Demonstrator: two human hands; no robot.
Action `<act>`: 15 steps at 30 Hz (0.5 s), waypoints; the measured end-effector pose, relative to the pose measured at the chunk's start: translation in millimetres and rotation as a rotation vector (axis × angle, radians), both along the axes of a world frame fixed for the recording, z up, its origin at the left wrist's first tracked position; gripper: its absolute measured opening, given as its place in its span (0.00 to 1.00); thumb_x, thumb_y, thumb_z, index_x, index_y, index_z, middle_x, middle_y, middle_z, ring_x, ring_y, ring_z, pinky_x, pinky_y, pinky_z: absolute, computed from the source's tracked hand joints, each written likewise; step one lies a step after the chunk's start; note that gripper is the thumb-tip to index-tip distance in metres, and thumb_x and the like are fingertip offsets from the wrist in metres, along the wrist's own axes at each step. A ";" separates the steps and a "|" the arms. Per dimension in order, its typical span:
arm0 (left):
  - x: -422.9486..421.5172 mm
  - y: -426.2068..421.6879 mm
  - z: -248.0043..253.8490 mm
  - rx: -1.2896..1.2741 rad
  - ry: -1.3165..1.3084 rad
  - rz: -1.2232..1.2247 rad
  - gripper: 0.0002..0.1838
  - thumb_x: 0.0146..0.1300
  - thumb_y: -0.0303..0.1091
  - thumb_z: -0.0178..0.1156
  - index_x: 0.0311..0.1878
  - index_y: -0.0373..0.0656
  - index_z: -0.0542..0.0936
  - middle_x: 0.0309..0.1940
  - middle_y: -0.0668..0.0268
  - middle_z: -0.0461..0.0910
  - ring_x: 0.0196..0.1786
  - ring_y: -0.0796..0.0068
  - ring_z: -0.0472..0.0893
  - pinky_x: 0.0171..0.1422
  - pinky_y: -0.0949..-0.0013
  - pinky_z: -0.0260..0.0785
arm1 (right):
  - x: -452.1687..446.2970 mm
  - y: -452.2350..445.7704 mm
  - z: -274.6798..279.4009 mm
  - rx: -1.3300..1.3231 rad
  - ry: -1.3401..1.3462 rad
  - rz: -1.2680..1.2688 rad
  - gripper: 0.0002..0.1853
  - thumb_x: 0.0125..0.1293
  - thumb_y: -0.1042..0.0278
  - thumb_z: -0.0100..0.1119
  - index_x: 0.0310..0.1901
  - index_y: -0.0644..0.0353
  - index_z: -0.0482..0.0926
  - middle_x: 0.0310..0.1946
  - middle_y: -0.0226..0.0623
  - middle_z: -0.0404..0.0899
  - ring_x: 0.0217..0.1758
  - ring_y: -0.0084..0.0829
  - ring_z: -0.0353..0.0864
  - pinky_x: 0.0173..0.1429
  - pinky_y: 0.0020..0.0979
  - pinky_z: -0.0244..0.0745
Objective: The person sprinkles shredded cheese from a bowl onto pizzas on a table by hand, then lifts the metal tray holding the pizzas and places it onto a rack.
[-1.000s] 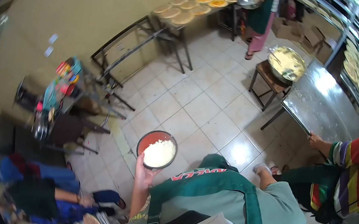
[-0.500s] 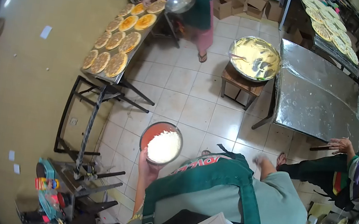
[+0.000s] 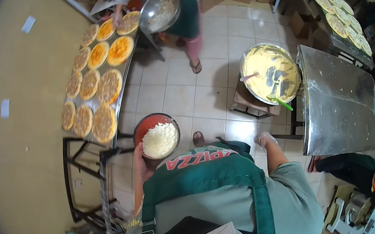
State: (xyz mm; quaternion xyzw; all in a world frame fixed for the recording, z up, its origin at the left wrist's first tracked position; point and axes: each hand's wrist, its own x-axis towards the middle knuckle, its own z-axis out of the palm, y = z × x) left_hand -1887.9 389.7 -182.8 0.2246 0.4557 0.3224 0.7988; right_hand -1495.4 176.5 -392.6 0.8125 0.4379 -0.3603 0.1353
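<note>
My left hand (image 3: 141, 154) grips the near-left side of a round bowl (image 3: 147, 123) with a reddish inside and a dark rim. White crumbly stuff that looks like grated cheese (image 3: 160, 140) is heaped in it, toward the right side. My right hand (image 3: 266, 139) hangs out to the right, away from the bowl, and seems to wear a clear glove; its fingers are too blurred to read. Ahead on the left, round topped flatbreads (image 3: 110, 86) lie in rows on a metal table, some orange, others covered in pale topping.
A co-worker's hand holds a metal bowl (image 3: 160, 12) beside the flatbreads. A wide basin (image 3: 242, 84) smeared with yellow paste stands on a stool (image 3: 255, 107), near a metal table (image 3: 339, 106). Another person is at the right, above a white scale (image 3: 367, 228). Cardboard boxes (image 3: 303, 25) lie behind.
My view has moved forward, nearer the flatbread table and the basin. The bowl stays in my left hand. The co-worker's metal bowl shows more of its inside.
</note>
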 end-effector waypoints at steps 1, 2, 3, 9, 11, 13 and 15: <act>5.8 25.8 2.8 -0.052 0.006 -0.045 0.27 0.59 0.52 0.45 0.57 0.45 0.65 0.53 0.63 0.70 0.51 0.65 0.74 0.52 0.57 0.68 | 14.4 -24.1 -63.2 -0.023 -0.003 0.042 0.15 0.54 0.61 0.43 0.35 0.58 0.78 0.35 0.44 0.78 0.41 0.39 0.78 0.41 0.35 0.73; 16.0 58.5 3.1 -0.063 0.012 -0.078 0.27 0.59 0.52 0.45 0.57 0.45 0.65 0.53 0.63 0.70 0.51 0.65 0.74 0.52 0.57 0.68 | 18.6 -38.2 -78.2 0.028 -0.009 0.010 0.15 0.54 0.62 0.43 0.35 0.59 0.78 0.33 0.44 0.78 0.39 0.40 0.78 0.40 0.36 0.73; 29.5 86.9 1.4 -0.021 0.033 -0.124 0.26 0.59 0.52 0.45 0.56 0.45 0.66 0.52 0.63 0.71 0.50 0.65 0.75 0.49 0.59 0.70 | 18.2 -48.2 -84.7 0.084 -0.017 -0.020 0.15 0.54 0.62 0.44 0.35 0.59 0.78 0.31 0.45 0.79 0.36 0.41 0.78 0.39 0.37 0.73; 170.5 208.1 9.3 0.129 0.027 -0.307 0.25 0.59 0.52 0.47 0.54 0.45 0.67 0.48 0.65 0.74 0.44 0.70 0.77 0.33 0.71 0.71 | -27.6 -57.2 -82.2 0.254 0.298 -1.259 0.07 0.49 0.67 0.52 0.27 0.59 0.77 0.21 0.42 0.75 0.22 0.32 0.76 0.29 0.32 0.72; 223.1 234.3 12.1 0.131 0.014 -0.449 0.27 0.58 0.52 0.47 0.56 0.45 0.65 0.49 0.64 0.72 0.48 0.68 0.75 0.43 0.68 0.69 | -41.6 -72.3 -109.1 0.238 0.342 -1.287 0.06 0.49 0.68 0.54 0.27 0.59 0.77 0.19 0.40 0.74 0.22 0.27 0.75 0.28 0.29 0.71; 282.4 249.9 21.0 0.118 0.007 -0.513 0.29 0.58 0.52 0.47 0.58 0.44 0.63 0.52 0.63 0.70 0.53 0.67 0.71 0.52 0.63 0.65 | -53.2 -78.9 -125.3 0.287 0.312 -1.023 0.07 0.50 0.64 0.54 0.27 0.56 0.78 0.23 0.38 0.77 0.25 0.28 0.77 0.31 0.30 0.72; 337.8 268.1 28.6 0.132 0.040 -0.577 0.29 0.58 0.53 0.46 0.58 0.45 0.62 0.54 0.62 0.68 0.54 0.66 0.71 0.53 0.61 0.65 | -31.4 -40.5 -108.7 0.332 0.288 -0.921 0.07 0.50 0.63 0.55 0.28 0.54 0.79 0.25 0.38 0.78 0.27 0.28 0.77 0.32 0.31 0.72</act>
